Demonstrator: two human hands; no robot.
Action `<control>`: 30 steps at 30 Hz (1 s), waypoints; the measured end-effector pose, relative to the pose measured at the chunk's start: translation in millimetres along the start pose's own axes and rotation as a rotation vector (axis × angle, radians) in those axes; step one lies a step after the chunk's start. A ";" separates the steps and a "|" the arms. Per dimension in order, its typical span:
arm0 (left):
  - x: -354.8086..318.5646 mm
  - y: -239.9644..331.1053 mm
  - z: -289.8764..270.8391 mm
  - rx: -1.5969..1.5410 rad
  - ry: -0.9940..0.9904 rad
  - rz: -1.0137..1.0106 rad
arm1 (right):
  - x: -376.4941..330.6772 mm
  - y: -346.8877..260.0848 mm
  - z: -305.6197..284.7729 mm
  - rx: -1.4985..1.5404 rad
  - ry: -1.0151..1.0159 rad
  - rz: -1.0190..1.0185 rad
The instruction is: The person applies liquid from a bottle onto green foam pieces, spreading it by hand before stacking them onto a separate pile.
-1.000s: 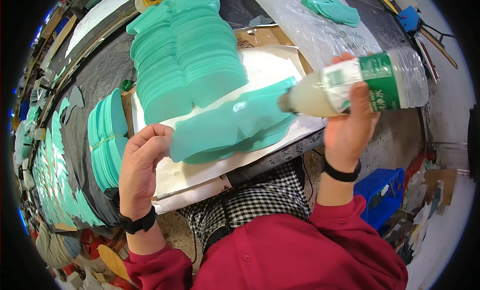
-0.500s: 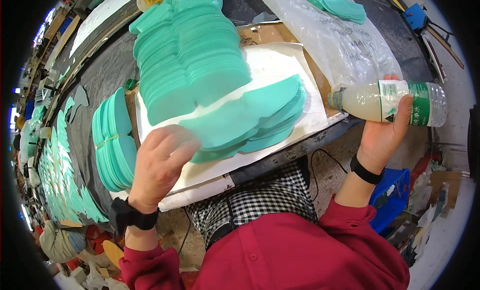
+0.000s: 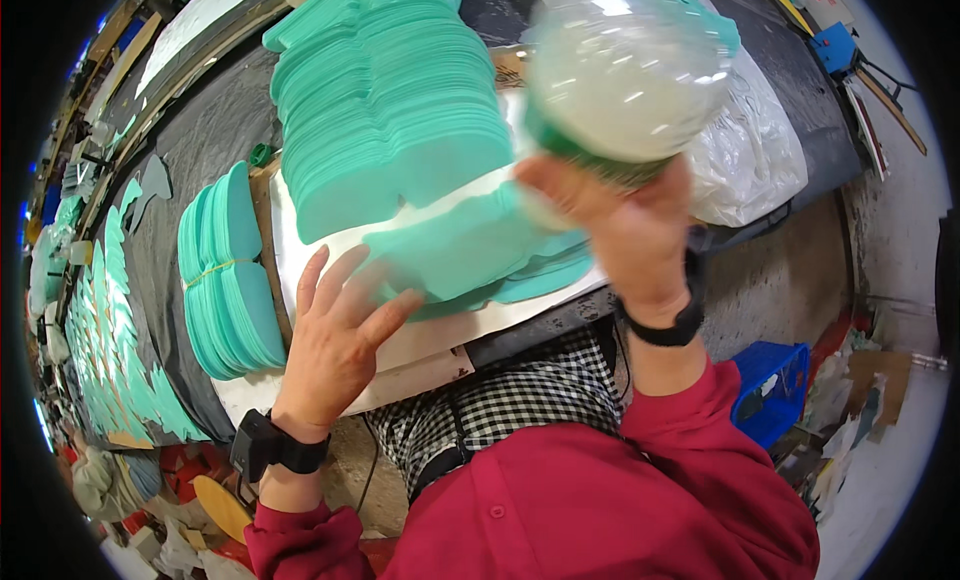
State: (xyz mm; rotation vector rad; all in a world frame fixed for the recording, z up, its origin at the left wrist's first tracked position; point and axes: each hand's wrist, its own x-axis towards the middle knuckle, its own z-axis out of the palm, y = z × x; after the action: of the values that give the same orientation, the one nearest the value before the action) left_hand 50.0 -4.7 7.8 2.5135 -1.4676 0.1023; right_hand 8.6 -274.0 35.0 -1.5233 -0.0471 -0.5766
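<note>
A clear plastic bottle (image 3: 625,70) with a green label is gripped in my right hand (image 3: 640,235). It is blurred by motion, with its base up toward the far side and its neck hidden behind the hand. Below it lies a small overlapping pile of thin teal insole-shaped sheets (image 3: 450,250) on white paper (image 3: 400,355). My left hand (image 3: 335,340) is open at the pile's left end, its fingers spread and partly blurred. Whether the fingertips touch the top sheet I cannot tell. A tall fanned stack of teal sheets (image 3: 390,110) stands just beyond.
Left of the paper sits a bundle of teal pieces (image 3: 225,280) tied with a yellow band. A green bottle cap (image 3: 261,156) lies behind it. Crumpled clear plastic (image 3: 750,155) covers the table's right side. A blue crate (image 3: 775,390) is on the floor at right.
My right hand has swung the bottle left from the right side to over the pile, turning it from sideways to base-up. My left hand has spread its fingers and drawn slightly nearer.
</note>
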 end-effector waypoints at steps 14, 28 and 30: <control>-4.1 21.8 6.1 -0.084 0.092 -0.201 | 57.4 20.8 -29.6 -0.121 0.061 0.079; -36.4 19.7 24.0 -0.326 0.365 -0.554 | 12.9 12.9 -16.1 -0.011 0.134 -0.054; -43.9 20.9 24.0 -0.325 0.384 -0.596 | 6.5 13.9 18.4 0.080 0.046 -0.059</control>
State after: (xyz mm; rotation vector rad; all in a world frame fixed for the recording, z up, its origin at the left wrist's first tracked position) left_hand 8.8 17.2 -19.8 2.3725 -0.5138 0.2081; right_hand 25.4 -259.6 25.9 -1.4343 -0.0792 -0.6488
